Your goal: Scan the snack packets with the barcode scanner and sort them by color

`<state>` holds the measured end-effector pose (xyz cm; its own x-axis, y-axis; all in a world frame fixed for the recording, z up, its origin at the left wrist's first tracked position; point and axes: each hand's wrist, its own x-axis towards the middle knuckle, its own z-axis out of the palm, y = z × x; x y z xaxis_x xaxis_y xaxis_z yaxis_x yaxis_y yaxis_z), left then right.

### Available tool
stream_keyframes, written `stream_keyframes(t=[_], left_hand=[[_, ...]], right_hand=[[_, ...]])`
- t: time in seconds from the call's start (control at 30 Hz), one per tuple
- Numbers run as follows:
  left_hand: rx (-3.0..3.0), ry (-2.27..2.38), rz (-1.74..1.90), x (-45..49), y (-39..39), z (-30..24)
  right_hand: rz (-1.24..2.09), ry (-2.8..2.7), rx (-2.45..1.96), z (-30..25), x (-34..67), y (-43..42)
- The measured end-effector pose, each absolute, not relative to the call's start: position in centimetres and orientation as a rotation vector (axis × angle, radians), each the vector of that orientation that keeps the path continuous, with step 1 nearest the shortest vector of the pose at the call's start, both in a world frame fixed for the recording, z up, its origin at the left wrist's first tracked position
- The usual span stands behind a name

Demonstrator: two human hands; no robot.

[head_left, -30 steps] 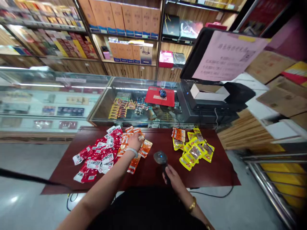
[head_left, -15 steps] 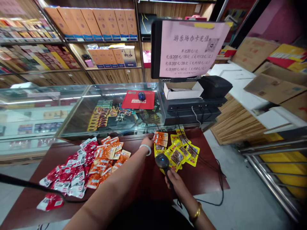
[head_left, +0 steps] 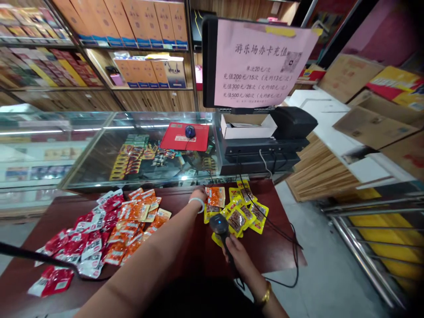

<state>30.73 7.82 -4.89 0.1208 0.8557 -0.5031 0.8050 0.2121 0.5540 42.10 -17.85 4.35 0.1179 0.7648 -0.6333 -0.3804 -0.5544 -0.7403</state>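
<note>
My left hand (head_left: pixel 198 194), with a pale bangle at the wrist, reaches to the far side of the dark red table. Its fingers close on the left edge of an orange snack packet (head_left: pixel 216 197); the fingertips are partly hidden. Beneath that packet lies a yellow snack packet (head_left: pixel 211 215). In my right hand (head_left: pixel 237 251) is a black barcode scanner (head_left: pixel 219 224), its head over the edge of a pile of yellow snack packets (head_left: pixel 237 219). Left of my left arm are a heap of orange packets (head_left: pixel 134 211) and a heap of red-and-white packets (head_left: pixel 79 236).
Behind the table (head_left: pixel 265 249) stands a glass display counter (head_left: pixel 96 165) with a red mouse pad (head_left: pixel 168 137) and mouse. A monitor with a pink sign (head_left: pixel 255 66) rises behind. The black cable (head_left: pixel 297 260) loops at right, near a metal rail (head_left: pixel 361 260).
The view has shifted slightly, so most things sit further left. My left hand stays at the orange packet. The scanner remains in my right hand beside the yellow packets.
</note>
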Motion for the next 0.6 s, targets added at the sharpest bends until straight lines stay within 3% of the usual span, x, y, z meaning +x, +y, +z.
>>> stream_keyframes(t=[0.33, 0.6], left_hand=[[1.391, 1.724, 0.493, 16.1, 0.8, -4.1], [1.336, 1.806, 0.584, 6.6, -1.7, -1.9]], right_hand=[[1.644, -0.522, -1.485, 4.4, 37.2, -15.9], [1.739, -0.77, -1.344, 5.8, 30.3, -12.0]])
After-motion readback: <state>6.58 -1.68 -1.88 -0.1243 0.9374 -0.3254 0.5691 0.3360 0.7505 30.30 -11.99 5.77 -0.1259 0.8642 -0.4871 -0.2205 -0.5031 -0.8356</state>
